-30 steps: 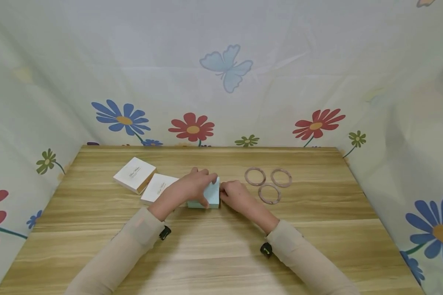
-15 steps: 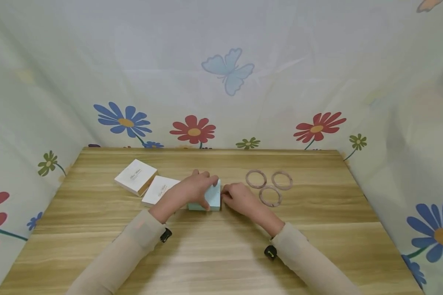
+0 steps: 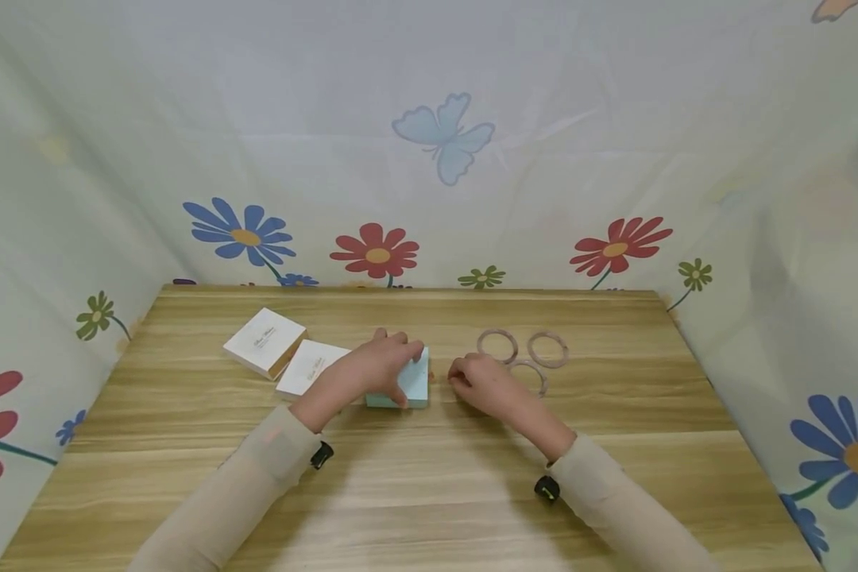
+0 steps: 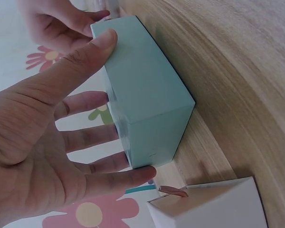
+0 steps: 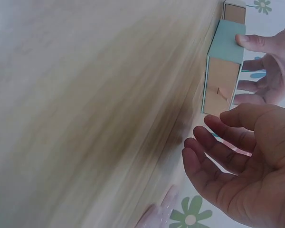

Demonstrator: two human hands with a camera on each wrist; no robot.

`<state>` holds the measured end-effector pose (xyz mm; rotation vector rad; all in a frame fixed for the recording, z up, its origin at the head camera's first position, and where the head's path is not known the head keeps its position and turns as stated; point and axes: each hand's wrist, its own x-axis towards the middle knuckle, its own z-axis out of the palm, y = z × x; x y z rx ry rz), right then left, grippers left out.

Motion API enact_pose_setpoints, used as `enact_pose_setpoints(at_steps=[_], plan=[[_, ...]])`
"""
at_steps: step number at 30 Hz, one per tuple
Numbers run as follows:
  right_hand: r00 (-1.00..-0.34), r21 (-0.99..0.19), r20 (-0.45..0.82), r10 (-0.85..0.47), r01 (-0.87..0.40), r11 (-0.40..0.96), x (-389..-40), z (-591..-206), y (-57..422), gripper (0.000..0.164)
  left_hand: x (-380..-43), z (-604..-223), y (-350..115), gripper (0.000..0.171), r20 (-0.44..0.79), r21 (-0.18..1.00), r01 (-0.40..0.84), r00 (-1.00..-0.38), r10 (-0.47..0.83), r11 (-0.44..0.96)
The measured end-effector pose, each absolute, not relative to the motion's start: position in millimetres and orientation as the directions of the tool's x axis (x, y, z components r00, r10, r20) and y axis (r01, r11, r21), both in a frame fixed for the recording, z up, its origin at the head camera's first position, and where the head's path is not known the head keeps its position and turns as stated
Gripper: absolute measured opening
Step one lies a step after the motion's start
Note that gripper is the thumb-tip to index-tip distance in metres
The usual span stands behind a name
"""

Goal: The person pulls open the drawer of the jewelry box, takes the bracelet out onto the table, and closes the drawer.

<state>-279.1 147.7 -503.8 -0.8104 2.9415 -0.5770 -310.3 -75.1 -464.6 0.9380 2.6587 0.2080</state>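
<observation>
A turquoise drawer-style gift box point(image 3: 416, 381) lies flat on the wooden table. My left hand point(image 3: 380, 367) holds it from above, thumb point(image 4: 104, 40) on the near side and fingers spread across its top and edge. In the right wrist view the box's tan drawer end point(image 5: 220, 78) faces right, flush with the sleeve, and a short ribbon pull point(image 5: 222, 93) sticks out of it. Just right of that end is my right hand point(image 3: 489, 385), apart from the box. Its fingers point(image 5: 223, 152) are loosely bent, with nothing between them.
Two white boxes with printed lids, one farther back point(image 3: 263, 340) and one nearer point(image 3: 309, 369), lie left of the turquoise box. Three pinkish bangles point(image 3: 547, 365) lie grouped beyond my right hand, which overlaps one of them. A flowered curtain point(image 3: 443, 199) rises behind the table's far edge.
My right hand has drawn away to the right from the drawer end, uncovering the ribbon pull. The left hand and the turquoise box have stayed in place.
</observation>
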Motion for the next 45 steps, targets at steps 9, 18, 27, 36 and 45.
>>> enact_pose_setpoints(at_steps=[9,18,27,36,45], plan=[[-0.866,-0.344,0.07,-0.495,-0.487,0.803,-272,-500,158,0.007,-309,-465,-74,0.069,-0.25,0.248,0.577,-0.738,0.627,0.778],[-0.853,-0.349,0.113,-0.509,-0.514,0.784,-265,-503,168,0.008,-307,-474,-76,0.071,-0.236,0.236,0.581,-0.743,0.626,0.779],[-0.841,-0.33,0.188,-0.508,-0.541,0.774,-265,-504,170,0.007,-308,-472,-77,0.079,-0.214,0.11,0.649,-0.725,0.655,0.753],[-0.851,-0.323,0.136,-0.508,-0.523,0.789,-262,-503,171,0.009,-340,-458,-80,0.074,-0.203,0.175,0.632,-0.727,0.656,0.755],[-0.83,-0.312,0.174,-0.53,-0.557,0.77,-261,-506,171,0.009,-382,-461,-90,0.073,-0.189,0.228,0.578,-0.764,0.617,0.784]])
